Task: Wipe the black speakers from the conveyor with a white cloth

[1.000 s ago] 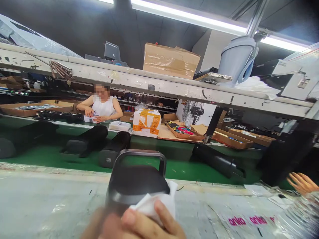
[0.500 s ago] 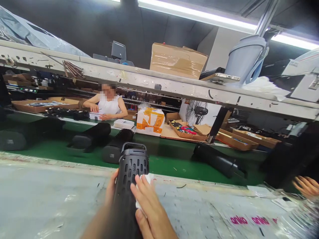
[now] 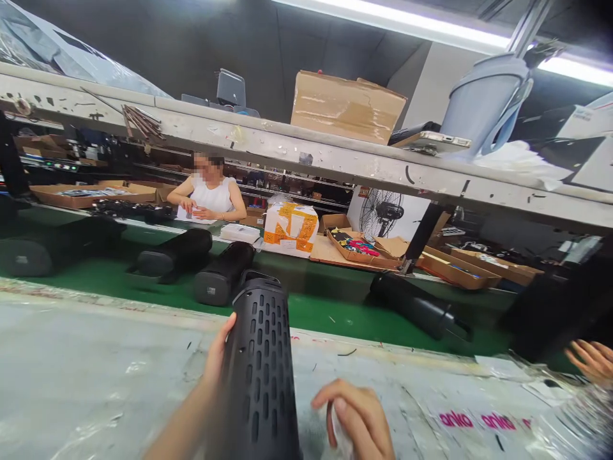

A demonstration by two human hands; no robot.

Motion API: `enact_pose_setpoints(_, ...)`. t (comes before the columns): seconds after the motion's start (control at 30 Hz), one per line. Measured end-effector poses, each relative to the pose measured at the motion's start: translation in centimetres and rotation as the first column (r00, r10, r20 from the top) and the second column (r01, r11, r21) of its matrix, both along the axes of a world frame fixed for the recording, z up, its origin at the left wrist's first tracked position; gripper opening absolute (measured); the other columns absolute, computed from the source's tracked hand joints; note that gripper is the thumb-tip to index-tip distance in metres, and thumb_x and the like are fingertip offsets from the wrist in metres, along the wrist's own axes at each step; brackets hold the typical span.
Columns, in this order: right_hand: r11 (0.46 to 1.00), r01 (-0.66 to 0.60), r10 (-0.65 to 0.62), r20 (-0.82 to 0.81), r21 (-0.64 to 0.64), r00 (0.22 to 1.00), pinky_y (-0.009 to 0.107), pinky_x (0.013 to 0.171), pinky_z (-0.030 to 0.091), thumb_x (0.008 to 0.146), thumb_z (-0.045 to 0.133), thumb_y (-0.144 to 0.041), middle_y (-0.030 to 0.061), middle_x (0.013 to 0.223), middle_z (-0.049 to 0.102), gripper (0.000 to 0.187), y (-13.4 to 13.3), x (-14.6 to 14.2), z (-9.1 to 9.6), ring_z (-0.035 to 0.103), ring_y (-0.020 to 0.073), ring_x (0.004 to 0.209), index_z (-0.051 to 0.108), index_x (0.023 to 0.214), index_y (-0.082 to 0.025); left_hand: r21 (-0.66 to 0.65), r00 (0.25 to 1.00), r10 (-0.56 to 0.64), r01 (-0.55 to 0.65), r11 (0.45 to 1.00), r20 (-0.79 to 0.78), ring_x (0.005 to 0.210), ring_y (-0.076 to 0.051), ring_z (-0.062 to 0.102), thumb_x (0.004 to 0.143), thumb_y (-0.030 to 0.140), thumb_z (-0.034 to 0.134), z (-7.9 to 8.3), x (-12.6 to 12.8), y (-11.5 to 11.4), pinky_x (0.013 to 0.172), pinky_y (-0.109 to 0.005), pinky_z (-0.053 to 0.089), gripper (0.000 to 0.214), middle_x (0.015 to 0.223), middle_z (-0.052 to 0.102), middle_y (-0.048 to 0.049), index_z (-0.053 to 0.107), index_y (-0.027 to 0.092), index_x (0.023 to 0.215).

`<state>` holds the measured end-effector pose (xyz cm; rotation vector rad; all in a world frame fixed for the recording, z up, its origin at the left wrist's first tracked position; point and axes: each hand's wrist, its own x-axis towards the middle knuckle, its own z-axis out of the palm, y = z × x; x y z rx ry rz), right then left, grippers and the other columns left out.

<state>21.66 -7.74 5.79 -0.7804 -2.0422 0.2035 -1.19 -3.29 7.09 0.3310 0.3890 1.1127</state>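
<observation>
A long black cylinder (image 3: 261,370) with rows of slotted holes points away from me over the grey worktable (image 3: 96,370). My left hand (image 3: 218,354) grips its left side, thumb up along the casing. My right hand (image 3: 357,418) is off the cylinder at the lower right, fingers curled round a crumpled white cloth (image 3: 338,437).
Beyond the table runs a green conveyor belt (image 3: 335,316) carrying several black cylinders (image 3: 223,271). A person in white sits across the belt (image 3: 208,198). Another person's hand (image 3: 591,361) shows at the right edge. Cardboard boxes (image 3: 347,105) and a grey bucket (image 3: 483,105) stand on the overhead shelf.
The cylinder has turned so its slotted side faces up and the handle is out of sight. My right hand has come off it with the cloth and dropped to the right.
</observation>
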Motion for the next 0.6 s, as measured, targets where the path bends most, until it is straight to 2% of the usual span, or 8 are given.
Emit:
enact_pose_setpoints(0.07, 0.987, 0.112, -0.115, -0.019, -0.114, 0.993, 0.020, 0.042, 0.043, 0.103, 0.025, -0.035, -0.0037, 0.042, 0.052, 0.048, 1.7, 0.8, 0.4, 0.049, 0.0107, 0.035, 0.066, 0.087, -0.016, 0.001, 1.000, -0.022, 0.022, 1.000, -0.003, 0.085, -0.032, 0.072, 0.093, 0.050, 0.039, -0.3, -0.2, 0.3, 0.081, -0.043, 0.056, 0.061, 0.098, 0.072, -0.0248, 0.068, -0.003, 0.102)
enact_pose_setpoints(0.13, 0.970, 0.211, -0.214, -0.016, -0.119, 0.977, 0.020, 0.042, 0.043, 0.102, 0.028, -0.036, -0.0017, 0.051, 0.059, 0.045, 3.1, 1.0, 0.5, 0.053, 0.0113, 0.039, 0.067, 0.093, -0.015, 0.006, 0.999, -0.033, 0.033, 0.999, -0.007, 0.090, -0.034, 0.071, 0.092, 0.049, 0.043, -0.4, -0.3, 0.5, 0.083, -0.045, 0.055, 0.058, 0.102, 0.072, -0.0243, 0.068, -0.002, 0.105)
enact_pose_setpoints(0.2, 0.960, 0.271, -0.273, -0.017, -0.074, 0.962, 0.024, 0.058, 0.055, 0.100, 0.037, -0.036, 0.0053, 0.078, 0.071, 0.038, 3.7, 1.0, 0.3, 0.069, 0.0165, 0.066, 0.069, 0.102, -0.016, 0.006, 0.999, -0.035, 0.035, 0.999, -0.009, 0.095, -0.036, 0.070, 0.091, 0.049, 0.047, -0.4, -0.2, 0.5, 0.085, -0.047, 0.055, 0.058, 0.103, 0.072, -0.0243, 0.066, -0.002, 0.110)
enact_pose_setpoints(0.23, 0.957, 0.288, -0.288, -0.006, -0.039, 0.958, 0.031, 0.072, 0.059, 0.098, 0.041, -0.037, 0.0084, 0.096, 0.072, 0.035, 3.8, 0.9, 0.2, 0.071, 0.0218, 0.089, 0.069, 0.107, -0.018, 0.002, 0.999, -0.033, 0.033, 0.999, -0.008, 0.098, -0.036, 0.069, 0.091, 0.048, 0.047, -0.3, -0.1, 0.5, 0.087, -0.048, 0.054, 0.058, 0.103, 0.071, -0.0248, 0.065, -0.003, 0.111)
enact_pose_setpoints(0.27, 0.958, 0.287, -0.287, 0.018, 0.005, 0.958, 0.040, 0.086, 0.058, 0.096, 0.045, -0.038, 0.0096, 0.113, 0.069, 0.033, 3.6, 0.7, 0.0, 0.064, 0.0272, 0.110, 0.068, 0.112, -0.020, -0.004, 1.000, -0.027, 0.027, 1.000, -0.007, 0.100, -0.036, 0.068, 0.092, 0.047, 0.045, -0.2, 0.0, 0.4, 0.089, -0.047, 0.054, 0.058, 0.105, 0.071, -0.0254, 0.064, -0.004, 0.112)
enact_pose_setpoints(0.33, 0.974, 0.213, -0.221, 0.110, 0.074, 0.969, 0.051, 0.101, 0.048, 0.097, 0.044, -0.040, 0.0085, 0.137, 0.055, 0.039, 3.0, 0.3, -0.4, 0.045, 0.0314, 0.134, 0.059, 0.129, -0.025, -0.019, 1.000, -0.017, 0.017, 1.000, -0.011, 0.100, -0.033, 0.069, 0.093, 0.048, 0.042, 0.0, 0.3, 0.2, 0.090, -0.043, 0.054, 0.061, 0.108, 0.069, -0.0267, 0.063, -0.006, 0.113)
enact_pose_setpoints(0.47, 0.995, -0.063, 0.036, 0.302, 0.079, 0.953, 0.043, 0.107, 0.042, 0.099, 0.039, -0.048, 0.0080, 0.155, 0.031, 0.055, 1.1, -1.4, -1.7, 0.034, 0.0267, 0.141, 0.030, 0.150, -0.029, -0.034, 0.998, 0.009, -0.011, 0.999, -0.056, 0.096, -0.033, 0.070, 0.093, 0.048, 0.044, -0.2, 0.3, 0.3, 0.090, -0.044, 0.054, 0.061, 0.104, 0.070, -0.0263, 0.062, -0.006, 0.115)
enact_pose_setpoints(0.6, 1.000, -0.027, 0.026, 0.260, -0.002, 0.965, 0.043, 0.111, 0.036, 0.088, 0.061, -0.051, 0.0107, 0.157, 0.018, 0.078, -0.4, -3.2, -3.3, 0.023, 0.0299, 0.143, 0.022, 0.152, -0.032, -0.044, 0.992, 0.065, -0.070, 0.997, -0.110, 0.096, -0.031, 0.071, 0.092, 0.043, 0.051, -0.5, 0.0, 0.7, 0.093, -0.041, 0.053, 0.056, 0.096, 0.074, -0.0200, 0.059, -0.003, 0.122)
